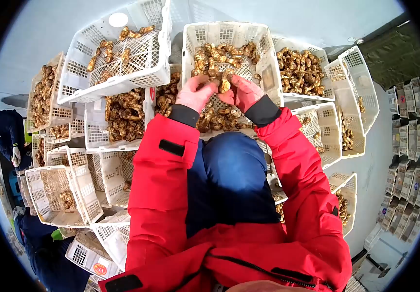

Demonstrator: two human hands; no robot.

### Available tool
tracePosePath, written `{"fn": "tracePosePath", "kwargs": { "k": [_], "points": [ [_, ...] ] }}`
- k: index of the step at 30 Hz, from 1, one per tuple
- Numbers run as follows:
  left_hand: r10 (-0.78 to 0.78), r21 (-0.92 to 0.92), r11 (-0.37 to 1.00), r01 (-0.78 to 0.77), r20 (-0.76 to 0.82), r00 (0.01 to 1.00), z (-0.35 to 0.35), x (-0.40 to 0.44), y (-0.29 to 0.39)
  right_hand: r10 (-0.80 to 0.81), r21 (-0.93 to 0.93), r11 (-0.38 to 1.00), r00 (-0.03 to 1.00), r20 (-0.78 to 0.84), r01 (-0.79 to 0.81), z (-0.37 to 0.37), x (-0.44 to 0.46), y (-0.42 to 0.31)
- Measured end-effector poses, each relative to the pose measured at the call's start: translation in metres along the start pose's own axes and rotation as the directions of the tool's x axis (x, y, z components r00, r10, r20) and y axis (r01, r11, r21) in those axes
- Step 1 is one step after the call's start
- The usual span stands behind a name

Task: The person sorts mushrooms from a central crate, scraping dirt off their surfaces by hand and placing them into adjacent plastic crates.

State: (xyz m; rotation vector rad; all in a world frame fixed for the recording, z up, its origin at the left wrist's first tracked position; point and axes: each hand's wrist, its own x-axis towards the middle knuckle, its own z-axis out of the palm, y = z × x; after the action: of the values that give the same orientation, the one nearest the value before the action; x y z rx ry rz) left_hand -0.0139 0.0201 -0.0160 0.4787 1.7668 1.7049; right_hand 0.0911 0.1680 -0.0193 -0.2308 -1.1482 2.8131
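Sorting of mushrooms by two bare hands, seen from above. The right grip [243, 92] has its thumb and fingers bent about a pale-stalked mushroom [226, 84], pinching it at the fingertips; this mushroom lies between the two grips, to the left of the right one. The left grip [197, 92] is curled, its fingertips just beside the same mushroom; whether it pinches anything cannot be told. Both grips are above a white perforated crate [270, 73]. Within this crate, a brown heap of mushrooms [229, 51] lies beyond the grips, and a second heap [219, 119] lies on the near side of them, towards the wearer's blue-clad knees [234, 168]. Red sleeves [163, 170] with dark cuffs lead to the wrists.

Left of and beyond the left grip, a tilted crate [141, 80] bears a few scattered mushrooms; nearer than it, still to the left, is a densely filled crate [117, 147]. Right of the right grip stands another full crate [307, 96], and nearer the wearer a sparsely filled one [334, 131]. Far to the left of both grips, a co-worker's gloved hand [16, 156] hangs from a dark sleeve. Far right, labelled packages [409, 170] stand in rows.
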Motion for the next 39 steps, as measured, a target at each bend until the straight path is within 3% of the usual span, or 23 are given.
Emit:
{"fn": "tracePosePath", "kwargs": {
  "k": [1,2,3,4,6,8,9,12,13,14,16,19,20,22,25,28,29,32,34,36,37,38,39],
  "points": [
    [0.124,0.239,0.964,-0.120,-0.002,0.992,0.005,0.001,-0.007,-0.014,0.123,0.992,0.997,-0.078,0.024,0.017,-0.001,-0.004],
    [0.243,0.462,0.857,-0.227,0.026,0.970,0.008,0.002,-0.014,0.022,0.093,0.996,0.994,-0.103,-0.012,0.014,0.001,-0.001],
    [0.113,0.471,0.874,-0.120,0.043,0.993,0.013,-0.002,0.000,0.058,0.065,0.997,0.990,-0.130,-0.050,0.010,0.005,0.003],
    [0.228,0.601,0.774,-0.198,0.028,0.973,0.016,-0.003,0.001,0.092,0.037,0.996,0.983,-0.157,-0.087,0.007,0.008,0.007],
    [-0.056,0.192,0.980,0.053,0.009,0.998,0.016,-0.005,0.012,0.080,0.008,0.997,0.984,-0.157,-0.080,0.010,0.010,0.008],
    [-0.012,-0.247,0.969,0.015,0.015,1.000,0.010,-0.002,0.003,0.082,-0.066,0.993,0.980,-0.182,-0.096,0.027,0.003,-0.007],
    [-0.121,-0.167,0.979,0.121,0.006,0.993,0.009,-0.007,0.017,0.107,-0.097,0.986,0.961,-0.253,-0.136,0.032,-0.001,-0.014],
    [-0.134,-0.265,0.950,0.165,0.131,0.982,0.001,-0.006,0.016,0.059,-0.259,0.961,0.985,-0.163,-0.100,0.007,-0.003,-0.018],
    [-0.167,-0.252,0.945,0.209,0.177,0.970,0.000,-0.004,0.019,-0.048,-0.419,0.906,0.967,-0.251,-0.064,0.008,-0.002,-0.021],
    [-0.173,-0.244,0.945,0.217,0.189,0.967,0.000,-0.003,0.018,-0.206,-0.649,0.759,0.963,-0.175,0.045,0.008,-0.004,-0.024],
    [-0.188,-0.227,0.945,0.235,0.210,0.960,0.000,-0.002,0.013,-0.332,-0.771,0.614,0.942,-0.055,0.171,0.018,-0.007,-0.031],
    [-0.177,-0.222,0.943,0.248,0.296,0.939,-0.001,-0.001,0.008,-0.373,-0.935,0.046,0.875,0.310,0.350,0.012,-0.006,-0.034],
    [-0.170,-0.220,0.943,0.249,0.325,0.931,-0.001,0.001,0.008,-0.257,-0.957,0.080,0.934,0.250,0.278,0.012,-0.007,-0.035],
    [-0.169,-0.270,0.934,0.235,0.245,0.955,0.003,-0.002,0.015,-0.284,-0.903,0.340,0.944,0.169,0.264,0.010,-0.004,-0.027],
    [-0.179,-0.373,0.903,0.213,0.125,0.976,0.000,0.002,0.013,-0.026,-0.515,0.856,0.993,-0.116,-0.038,0.008,-0.011,-0.026],
    [-0.229,-0.299,0.923,0.242,0.078,0.970,-0.005,0.004,0.009,0.072,-0.252,0.961,0.984,-0.161,-0.112,-0.003,-0.016,-0.022],
    [-0.253,-0.287,0.921,0.263,0.071,0.965,-0.010,0.007,0.003,0.043,-0.171,0.983,0.994,-0.103,-0.061,-0.024,-0.015,-0.011],
    [-0.062,-0.475,0.875,0.097,0.088,0.994,-0.016,0.011,-0.015,0.065,-0.203,0.970,0.950,-0.304,-0.131,-0.037,-0.048,-0.028],
    [-0.181,-0.403,0.900,0.165,-0.002,0.983,-0.016,0.008,-0.001,0.001,-0.304,0.940,0.892,-0.452,-0.156,-0.039,-0.101,-0.057],
    [-0.191,-0.408,0.898,0.165,-0.024,0.981,-0.015,0.005,0.009,-0.163,-0.533,0.823,0.820,-0.548,-0.193,-0.058,-0.182,-0.081],
    [-0.155,-0.405,0.900,0.163,0.055,0.986,-0.023,0.007,0.005,-0.259,-0.648,0.724,0.776,-0.575,-0.239,-0.083,-0.234,-0.084],
    [-0.096,-0.414,0.906,0.090,0.005,0.995,-0.022,0.010,-0.002,-0.267,-0.734,0.578,0.768,-0.582,-0.356,-0.102,-0.291,-0.091],
    [-0.101,-0.446,0.890,0.092,0.005,0.995,-0.023,0.009,-0.001,-0.334,-0.703,0.560,0.657,-0.676,-0.439,-0.137,-0.364,-0.082]
  ]
}}
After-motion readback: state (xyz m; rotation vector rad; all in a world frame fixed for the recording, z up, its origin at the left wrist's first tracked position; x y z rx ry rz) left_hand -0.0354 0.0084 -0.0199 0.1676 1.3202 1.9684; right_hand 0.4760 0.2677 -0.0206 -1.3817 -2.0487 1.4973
